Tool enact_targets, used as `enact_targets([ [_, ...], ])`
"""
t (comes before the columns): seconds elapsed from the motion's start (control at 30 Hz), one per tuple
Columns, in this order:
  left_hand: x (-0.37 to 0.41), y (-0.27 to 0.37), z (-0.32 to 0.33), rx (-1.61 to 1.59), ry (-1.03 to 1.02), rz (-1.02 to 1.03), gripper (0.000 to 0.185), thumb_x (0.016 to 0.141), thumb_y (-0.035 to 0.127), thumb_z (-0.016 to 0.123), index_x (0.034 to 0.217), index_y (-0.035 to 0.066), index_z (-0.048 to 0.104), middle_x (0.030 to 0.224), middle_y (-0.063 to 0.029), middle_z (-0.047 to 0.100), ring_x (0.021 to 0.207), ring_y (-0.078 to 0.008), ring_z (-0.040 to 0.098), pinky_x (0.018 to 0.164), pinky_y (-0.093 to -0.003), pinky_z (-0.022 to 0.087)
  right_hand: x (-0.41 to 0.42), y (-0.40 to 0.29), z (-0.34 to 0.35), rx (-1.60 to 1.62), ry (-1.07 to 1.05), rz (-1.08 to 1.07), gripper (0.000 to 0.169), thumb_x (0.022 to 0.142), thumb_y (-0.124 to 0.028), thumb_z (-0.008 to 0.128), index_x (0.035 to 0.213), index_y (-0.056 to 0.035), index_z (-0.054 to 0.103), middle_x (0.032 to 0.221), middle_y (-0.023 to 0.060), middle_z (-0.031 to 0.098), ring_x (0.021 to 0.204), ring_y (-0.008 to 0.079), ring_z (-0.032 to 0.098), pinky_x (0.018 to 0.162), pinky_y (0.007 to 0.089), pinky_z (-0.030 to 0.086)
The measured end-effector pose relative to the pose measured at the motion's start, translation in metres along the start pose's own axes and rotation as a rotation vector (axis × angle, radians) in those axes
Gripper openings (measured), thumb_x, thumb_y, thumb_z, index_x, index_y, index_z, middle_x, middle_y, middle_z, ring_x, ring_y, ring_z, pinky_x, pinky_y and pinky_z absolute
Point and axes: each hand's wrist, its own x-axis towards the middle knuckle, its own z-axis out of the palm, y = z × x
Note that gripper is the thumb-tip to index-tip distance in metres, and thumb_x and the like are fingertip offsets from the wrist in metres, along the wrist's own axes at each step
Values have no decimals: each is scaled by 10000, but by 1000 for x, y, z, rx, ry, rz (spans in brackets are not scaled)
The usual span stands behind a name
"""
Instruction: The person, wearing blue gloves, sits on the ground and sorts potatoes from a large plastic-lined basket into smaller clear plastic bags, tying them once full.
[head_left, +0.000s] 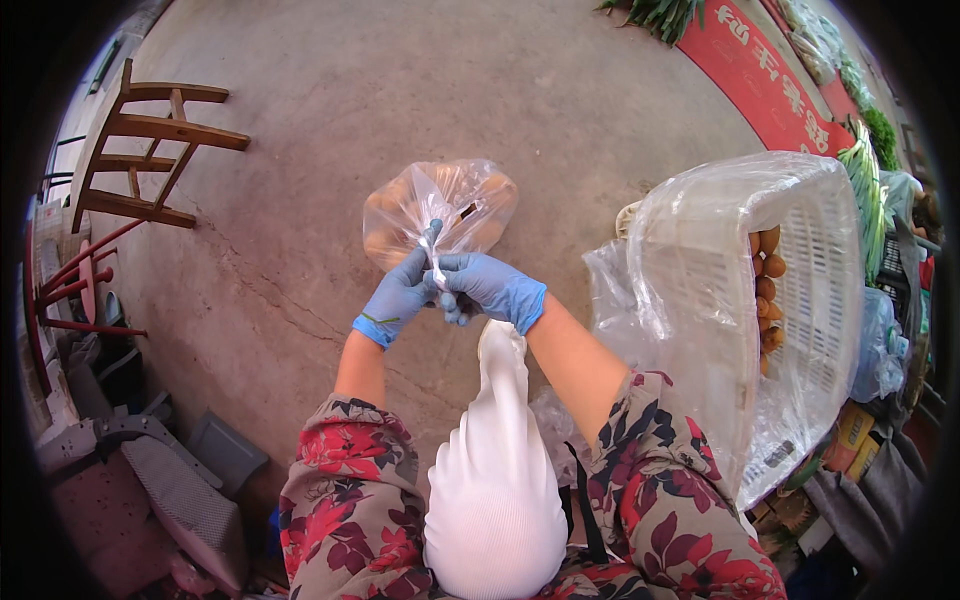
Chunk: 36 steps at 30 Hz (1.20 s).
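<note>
Both my hands wear blue gloves and pinch the gathered neck of a clear plastic bag (480, 210), which holds several round orange-brown things. My left hand (401, 289) grips the neck from the left, its thumb and fingertip pointing up along the twist. My right hand (487, 289) closes on the neck from the right, just beside the left one. The bag hangs beyond my hands, above the concrete floor. A green strip lies across the left glove near the wrist.
At right a white plastic crate (817, 247), wrapped in clear film, holds several round brown items (772, 266). A wooden stool (150, 150) lies tipped at upper left, near a red-legged stool (82, 285). Green vegetables (664, 15) and a red printed banner (750, 67) line the upper right.
</note>
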Motion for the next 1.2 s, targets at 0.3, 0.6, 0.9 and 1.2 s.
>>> enact_targets([
  [0.3, 5, -13, -37, -212, 256, 47, 171, 786, 69, 634, 946, 10, 623, 913, -55, 635, 840, -135, 562, 789, -280, 462, -3, -1, -72, -542, 637, -203, 210, 761, -269, 653, 767, -59, 651, 660, -8, 545, 578, 104, 485, 557, 250, 416],
  [0.6, 55, 18, -44, -865, 261, 308, 259, 892, 145, 507, 1071, -26, 582, 1137, -129, 585, 1112, -284, 516, 982, -430, 401, 3, -43, -46, 482, 278, -576, 248, 880, -132, 483, 997, 72, 564, 922, 126, 601, 849, 219, 599, 778, 342, 519],
  [0.9, 111, 144, 7, -428, 182, 427, 269, 867, 87, 535, 1093, -58, 556, 1127, -157, 577, 1072, -278, 539, 960, -365, 424, -27, -127, -25, 168, 239, -864, 337, 894, -115, 393, 1096, 118, 528, 1092, 190, 571, 1020, 265, 558, 957, 364, 423],
  [1.2, 117, 37, 74, 834, 71, 547, 514, 804, 170, 639, 1255, 7, 455, 1240, -130, 511, 1140, -220, 487, 965, -304, 376, -71, -69, -96, -780, 560, -624, 379, 883, -222, 536, 1194, -6, 538, 1117, 95, 595, 1008, 175, 551, 882, 277, 422],
])
